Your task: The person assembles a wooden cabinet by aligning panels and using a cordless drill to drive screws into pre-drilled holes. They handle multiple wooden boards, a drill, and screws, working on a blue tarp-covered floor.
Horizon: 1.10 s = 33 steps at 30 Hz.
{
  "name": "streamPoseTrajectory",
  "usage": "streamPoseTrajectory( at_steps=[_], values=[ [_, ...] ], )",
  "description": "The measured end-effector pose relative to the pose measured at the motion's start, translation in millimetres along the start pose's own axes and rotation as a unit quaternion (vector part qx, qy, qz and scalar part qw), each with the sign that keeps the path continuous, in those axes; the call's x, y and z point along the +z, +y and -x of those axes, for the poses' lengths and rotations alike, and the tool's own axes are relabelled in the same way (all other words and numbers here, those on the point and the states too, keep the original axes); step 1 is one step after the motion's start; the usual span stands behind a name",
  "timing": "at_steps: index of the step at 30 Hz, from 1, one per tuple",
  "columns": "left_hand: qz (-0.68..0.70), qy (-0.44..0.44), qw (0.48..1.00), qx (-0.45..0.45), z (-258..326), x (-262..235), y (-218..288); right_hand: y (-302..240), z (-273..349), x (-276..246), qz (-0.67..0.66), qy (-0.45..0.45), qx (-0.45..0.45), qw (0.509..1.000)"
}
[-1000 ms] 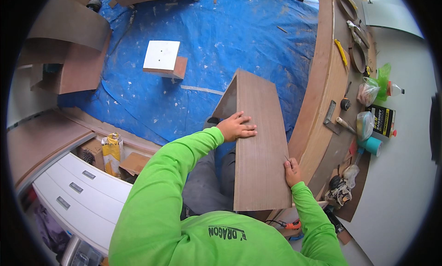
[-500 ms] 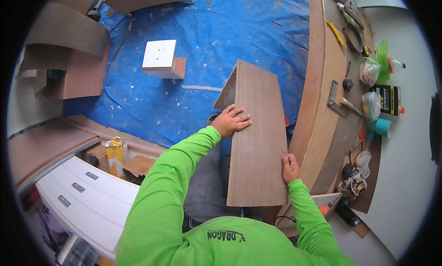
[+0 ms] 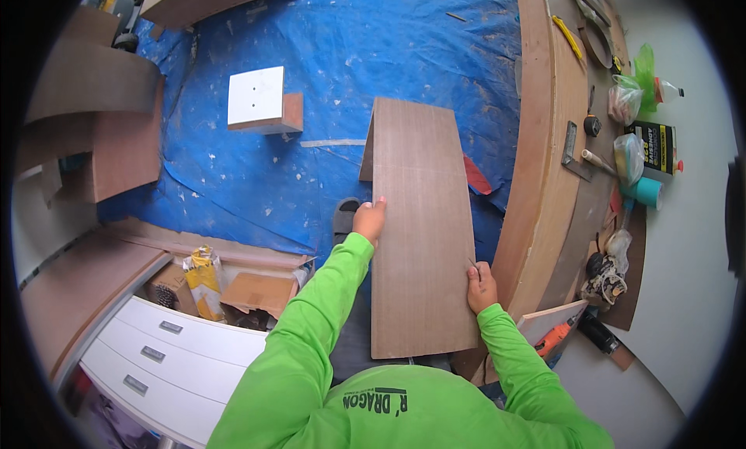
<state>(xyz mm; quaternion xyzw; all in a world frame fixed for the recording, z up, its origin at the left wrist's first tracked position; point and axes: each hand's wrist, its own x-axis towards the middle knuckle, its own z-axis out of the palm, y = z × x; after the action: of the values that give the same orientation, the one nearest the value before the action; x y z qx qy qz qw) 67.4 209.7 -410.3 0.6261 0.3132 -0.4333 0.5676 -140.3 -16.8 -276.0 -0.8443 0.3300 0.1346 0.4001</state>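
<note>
A long brown wood-grain panel [image 3: 420, 239] lies in front of me, slanting over my lap, with a second board [image 3: 367, 150] joined at an angle under its far left edge. My left hand [image 3: 370, 218] is closed on the panel's left edge, thumb on top and fingers out of sight beneath. Against the right edge, lower down, my right hand [image 3: 482, 287] is closed in a fist. A thin, small sliver sticks out by its thumb; its kind is too small to tell.
A white-topped wooden box [image 3: 256, 99] stands on the blue tarp [image 3: 334, 68]. To the right, a wooden bench [image 3: 536, 177] carries a yellow cutter [image 3: 567, 37], a metal square [image 3: 573, 150], a tape measure [image 3: 592, 126] and an adhesive can [image 3: 657, 147]. White drawers [image 3: 175, 356] stand at lower left.
The panel has turned slightly upright in view. My left hand has gone from lying spread on its face to gripping its left edge, nearer me. The right hand stays at the right edge.
</note>
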Motion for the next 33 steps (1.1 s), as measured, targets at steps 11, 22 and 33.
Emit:
streamPoseTrajectory(
  at_steps=[11, 22, 33],
  values=[
    [-0.244, 0.159, 0.953, 0.080, -12, 17, 18, -4, -21, -8, -0.032, 0.036, 0.050, 0.998],
    [-0.291, 0.163, 0.936, 0.112, 27, 15, 26, 12, 1, 14, -0.174, 0.094, 0.089, 0.976],
    [-0.274, 0.170, 0.926, 0.196, 26, -54, 163, -93, -68, 41, -0.367, 0.083, 0.043, 0.925]
  ],
)
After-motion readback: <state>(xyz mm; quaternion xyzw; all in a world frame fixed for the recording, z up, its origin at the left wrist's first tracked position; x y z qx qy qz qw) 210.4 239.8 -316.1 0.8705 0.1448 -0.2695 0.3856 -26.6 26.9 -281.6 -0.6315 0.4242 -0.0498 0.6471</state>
